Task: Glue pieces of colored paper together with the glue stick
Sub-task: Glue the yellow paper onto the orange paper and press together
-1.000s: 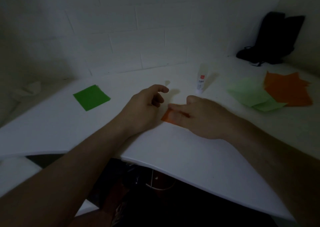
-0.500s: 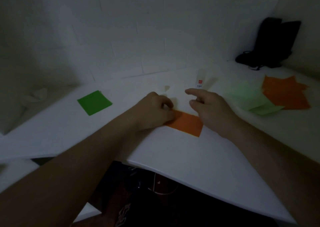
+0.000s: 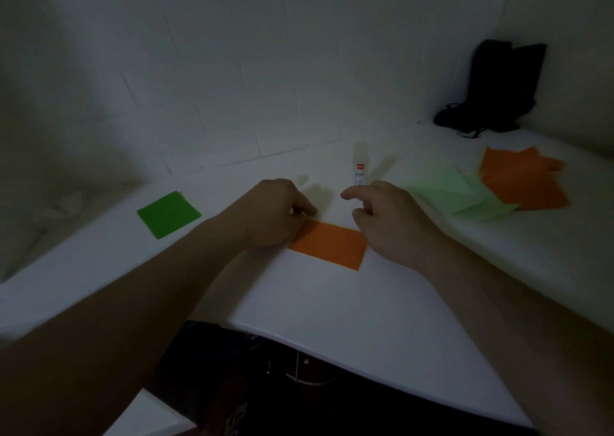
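Observation:
An orange paper sheet (image 3: pixel 330 243) lies flat on the white table (image 3: pixel 349 306) in front of me. My left hand (image 3: pixel 272 211) rests on its far left corner, fingers curled down onto the paper. Just right of the sheet hovers my right hand (image 3: pixel 387 213), fingers loosely bent and holding nothing. A white glue stick (image 3: pixel 359 165) stands upright behind the hands, and its cap (image 3: pixel 303 180) lies to its left. A dark green sheet (image 3: pixel 168 214) lies at the left. Light green sheets (image 3: pixel 455 190) and orange sheets (image 3: pixel 525 178) are piled at the right.
A black bag (image 3: pixel 498 87) leans in the far right corner against the white brick wall. Crumpled white paper (image 3: pixel 66 203) lies at the far left. The table's curved front edge runs close to my body.
My right hand lifted off the orange sheet and moved right, uncovering it. My left hand came down onto the sheet's left corner. The view shifted slightly.

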Available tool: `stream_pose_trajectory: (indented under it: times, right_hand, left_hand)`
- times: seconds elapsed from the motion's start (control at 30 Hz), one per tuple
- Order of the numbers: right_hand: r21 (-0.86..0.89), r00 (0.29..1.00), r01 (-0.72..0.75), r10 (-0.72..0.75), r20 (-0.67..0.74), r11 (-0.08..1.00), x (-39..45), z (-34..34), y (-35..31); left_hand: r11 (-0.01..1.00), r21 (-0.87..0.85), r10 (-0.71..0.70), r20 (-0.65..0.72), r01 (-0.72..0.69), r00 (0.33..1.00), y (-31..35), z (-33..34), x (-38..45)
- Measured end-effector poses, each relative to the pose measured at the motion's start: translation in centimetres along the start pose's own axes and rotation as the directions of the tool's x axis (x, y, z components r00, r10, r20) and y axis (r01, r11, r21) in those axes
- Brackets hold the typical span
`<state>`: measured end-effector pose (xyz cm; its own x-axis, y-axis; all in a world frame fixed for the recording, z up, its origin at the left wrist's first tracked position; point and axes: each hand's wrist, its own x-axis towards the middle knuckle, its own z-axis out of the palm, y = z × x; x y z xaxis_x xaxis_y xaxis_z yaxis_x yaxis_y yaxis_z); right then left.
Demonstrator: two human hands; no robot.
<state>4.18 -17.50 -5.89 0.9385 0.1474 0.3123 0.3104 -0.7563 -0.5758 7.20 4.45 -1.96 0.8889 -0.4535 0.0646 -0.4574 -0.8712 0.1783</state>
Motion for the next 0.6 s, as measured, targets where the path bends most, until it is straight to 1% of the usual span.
stream_pose_trajectory:
  times: [0.1, 0.27, 0.37, 0.5, 0.6]
  right_hand:
    - [0.013, 1.0, -0.008, 0.008, -0.013, 1.0, 0.1, -0.1, 0.3]
    - [0.058, 1.0, 0.001, 0.0, -0.018, 0.998, 0.2, -0.2, 0.3]
    - [0.064, 1.0, -0.001, 0.003, -0.026, 0.998, 0.2, -0.2, 0.4]
    - [0.069, 0.999, 0.01, -0.007, -0.047, 0.998, 0.2, -0.2, 0.4]
    - [0.066, 0.998, 0.009, -0.005, -0.059, 0.998, 0.4, -0.1, 0.5]
  left_hand:
    - [0.998, 0.042, 0.055, 0.002, -0.055, 0.999, 0.0, -0.1, 0.5]
    - [0.996, 0.056, 0.068, 0.032, -0.069, 0.997, 0.2, -0.8, 1.3]
    - [0.996, 0.063, 0.056, 0.073, -0.061, 0.996, 0.2, -1.1, 1.6]
    - [0.998, 0.049, 0.045, 0.084, -0.049, 0.995, 0.1, -1.3, 1.7]
    - [1.0, 0.019, -0.006, 0.128, 0.004, 0.992, 0.2, -1.3, 1.8]
